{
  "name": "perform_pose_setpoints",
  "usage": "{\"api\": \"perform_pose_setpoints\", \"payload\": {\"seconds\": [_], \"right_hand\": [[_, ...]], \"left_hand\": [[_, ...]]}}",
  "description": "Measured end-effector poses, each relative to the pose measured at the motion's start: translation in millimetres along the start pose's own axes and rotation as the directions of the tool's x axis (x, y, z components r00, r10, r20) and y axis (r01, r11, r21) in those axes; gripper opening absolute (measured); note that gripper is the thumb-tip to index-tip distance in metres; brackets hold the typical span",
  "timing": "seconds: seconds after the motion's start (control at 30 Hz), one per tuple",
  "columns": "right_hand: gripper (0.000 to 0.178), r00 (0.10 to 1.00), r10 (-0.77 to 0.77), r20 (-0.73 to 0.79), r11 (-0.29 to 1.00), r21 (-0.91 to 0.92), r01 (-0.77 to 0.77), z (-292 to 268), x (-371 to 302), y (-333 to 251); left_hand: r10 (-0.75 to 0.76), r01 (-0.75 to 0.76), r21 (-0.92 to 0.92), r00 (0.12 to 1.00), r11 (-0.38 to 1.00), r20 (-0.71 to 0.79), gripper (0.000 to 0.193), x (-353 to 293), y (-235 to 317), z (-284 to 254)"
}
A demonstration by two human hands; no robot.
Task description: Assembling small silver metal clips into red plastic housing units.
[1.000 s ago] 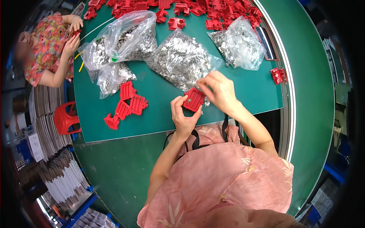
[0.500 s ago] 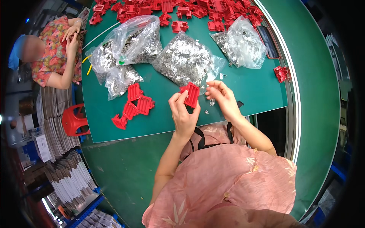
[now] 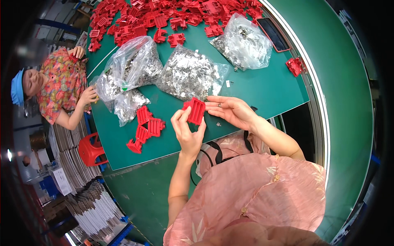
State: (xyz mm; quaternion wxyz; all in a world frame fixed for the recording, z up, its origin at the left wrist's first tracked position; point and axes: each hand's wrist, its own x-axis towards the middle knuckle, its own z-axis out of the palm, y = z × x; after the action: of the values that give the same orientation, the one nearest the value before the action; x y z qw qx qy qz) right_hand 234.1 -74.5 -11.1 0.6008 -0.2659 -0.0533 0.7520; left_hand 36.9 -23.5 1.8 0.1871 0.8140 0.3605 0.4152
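My left hand (image 3: 187,133) pinches a red slotted plastic part (image 3: 197,111) above the near side of the table, its ribbed face up. Beside that part, my right hand (image 3: 233,111) is stretched out palm up, fingertips at or very near the part's right edge. Something small and silvery (image 3: 219,105) shows on its fingers; whether it is a loose metal piece or a ring, I cannot tell. Just beyond my hands lies a clear bag of small metal pieces (image 3: 186,74). One loose metal piece (image 3: 218,124) rests on the table below my right hand.
Several linked red parts (image 3: 148,127) lie to the left. More bags (image 3: 137,61) (image 3: 246,43) of metal pieces stand behind, before a heap of red parts (image 3: 164,18). A phone (image 3: 273,34) lies far right. At left, a co-worker (image 3: 63,86) reaches to the table near a red stool (image 3: 91,149).
My right hand's fingers have straightened from a curl and come beside the red part. The co-worker's hands have parted, one reaching toward the left bag. The whole view has shifted.
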Motion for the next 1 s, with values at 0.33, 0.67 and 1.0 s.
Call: {"api": "perform_pose_setpoints", "payload": {"seconds": [0.33, 0.67, 1.0], "right_hand": [[0.034, 0.986, -0.154, -0.071, 0.840, -0.534, 0.093, -22, -22, -9], [0.024, 0.983, -0.185, -0.002, 0.838, -0.522, 0.157, 3, -21, -23], [0.019, 0.957, -0.189, 0.222, 0.468, -0.836, 0.286, 34, -7, -11]], "left_hand": [[-0.293, 0.270, -0.430, 0.956, 0.861, 0.014, 0.069, -47, -5, 23], [-0.282, 0.271, -0.374, 0.959, 0.887, 0.025, 0.065, -49, -5, 33], [-0.187, 0.198, -0.287, 0.980, 0.937, 0.068, 0.074, -41, 8, 36]]}}
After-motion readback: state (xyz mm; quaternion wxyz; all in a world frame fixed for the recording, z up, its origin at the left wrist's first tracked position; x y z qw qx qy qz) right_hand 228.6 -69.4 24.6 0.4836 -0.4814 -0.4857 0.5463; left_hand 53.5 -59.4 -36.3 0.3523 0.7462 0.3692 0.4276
